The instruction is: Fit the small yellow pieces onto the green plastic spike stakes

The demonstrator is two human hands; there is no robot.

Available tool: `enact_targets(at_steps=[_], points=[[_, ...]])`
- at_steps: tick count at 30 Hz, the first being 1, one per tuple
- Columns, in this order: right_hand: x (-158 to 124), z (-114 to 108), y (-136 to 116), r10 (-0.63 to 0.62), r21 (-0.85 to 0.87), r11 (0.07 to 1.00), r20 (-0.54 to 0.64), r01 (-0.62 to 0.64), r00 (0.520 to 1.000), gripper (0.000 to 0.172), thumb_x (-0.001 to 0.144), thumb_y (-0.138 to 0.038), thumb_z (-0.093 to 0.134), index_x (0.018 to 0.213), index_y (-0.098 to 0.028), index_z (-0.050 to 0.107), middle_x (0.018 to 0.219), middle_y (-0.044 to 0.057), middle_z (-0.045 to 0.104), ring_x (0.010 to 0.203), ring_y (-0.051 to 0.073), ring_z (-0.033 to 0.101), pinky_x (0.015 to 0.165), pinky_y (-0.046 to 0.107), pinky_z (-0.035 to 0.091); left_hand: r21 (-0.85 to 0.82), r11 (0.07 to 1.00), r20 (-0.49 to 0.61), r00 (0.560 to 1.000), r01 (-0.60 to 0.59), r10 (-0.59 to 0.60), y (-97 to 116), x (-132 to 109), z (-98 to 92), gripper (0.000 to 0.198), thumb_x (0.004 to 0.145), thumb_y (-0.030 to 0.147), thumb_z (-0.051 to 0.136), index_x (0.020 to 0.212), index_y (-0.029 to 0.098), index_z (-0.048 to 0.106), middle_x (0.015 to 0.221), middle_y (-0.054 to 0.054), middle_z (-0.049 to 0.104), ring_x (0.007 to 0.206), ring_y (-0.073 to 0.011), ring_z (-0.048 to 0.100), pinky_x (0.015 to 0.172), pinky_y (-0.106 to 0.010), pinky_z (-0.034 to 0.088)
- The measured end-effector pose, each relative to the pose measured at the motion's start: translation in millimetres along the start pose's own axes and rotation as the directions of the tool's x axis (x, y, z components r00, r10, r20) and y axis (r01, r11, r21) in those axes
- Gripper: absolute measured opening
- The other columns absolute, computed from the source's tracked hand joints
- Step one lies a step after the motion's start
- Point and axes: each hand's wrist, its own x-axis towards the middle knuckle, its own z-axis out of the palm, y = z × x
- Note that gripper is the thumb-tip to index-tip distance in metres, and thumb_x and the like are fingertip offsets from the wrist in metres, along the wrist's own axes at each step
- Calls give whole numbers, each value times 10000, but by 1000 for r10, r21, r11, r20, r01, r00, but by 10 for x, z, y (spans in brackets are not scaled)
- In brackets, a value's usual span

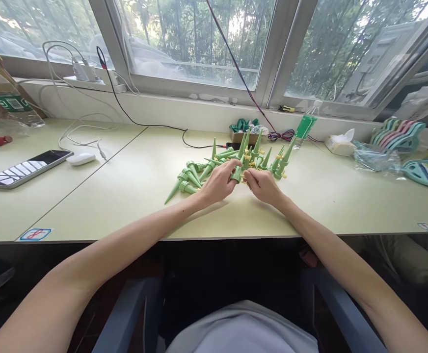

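Note:
My left hand (218,182) is closed around a green plastic watering spike (236,175), its wide collar end showing near the fingertips. Close beside it on the right, my right hand (264,186) is pinched shut at a small yellow piece, mostly hidden by the fingers. Left of my hands, several loose green spikes (189,174) lie on their sides in a heap. Behind and to the right, more green spikes (282,164) stand with their points up, some with small yellow valve-like parts at their bases.
Behind the spikes are a small cardboard box (253,139), coiled cables (282,135) and a green-labelled bottle (305,126). Tissues (341,143) and pastel plastic hangers (398,135) sit right. A phone (26,169) and white mouse (80,159) lie left on the table (125,196).

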Motion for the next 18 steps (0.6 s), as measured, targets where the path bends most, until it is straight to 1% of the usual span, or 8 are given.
enact_targets(at_steps=[4,6,10,13,18], points=[[-2,11,30,5,-3,1000,-13,-5,1000,490,1046,-526,335,682,-216,438,576,2,545,498,122,469,558,273,366,11,999,2,999,-47,47,-6,-8,3,387,773,20,500,1117,190,553,933,-61,661,737,-156,602,665,-260,466],[2,11,38,2,-6,1000,-21,-2,1000,483,1045,-525,338,686,-217,438,581,3,547,503,126,478,562,273,370,13,999,6,999,-47,46,-7,-11,4,397,767,18,501,1123,186,554,960,-66,666,700,-141,591,648,-254,465],[14,0,43,8,-9,1000,-54,-8,999,464,1040,-526,352,696,-223,426,603,14,564,533,139,509,562,273,373,-17,1000,20,1000,-20,20,2,-17,1,417,778,59,530,1173,191,543,1037,-70,665,582,-91,515,585,-241,459],[17,-11,47,21,0,1000,-77,-21,997,454,1041,-519,358,705,-222,427,600,9,557,517,132,485,558,274,370,-71,997,27,999,-27,29,19,-21,-11,415,810,114,565,1214,205,538,1093,-72,655,613,-83,541,588,-228,482],[18,-25,49,48,10,999,-95,-48,994,464,1042,-532,348,709,-220,434,577,-3,529,496,123,448,546,270,357,-139,989,39,998,-50,55,47,-24,-31,324,888,224,595,1209,202,556,1080,-68,616,625,-68,572,560,-203,486]])
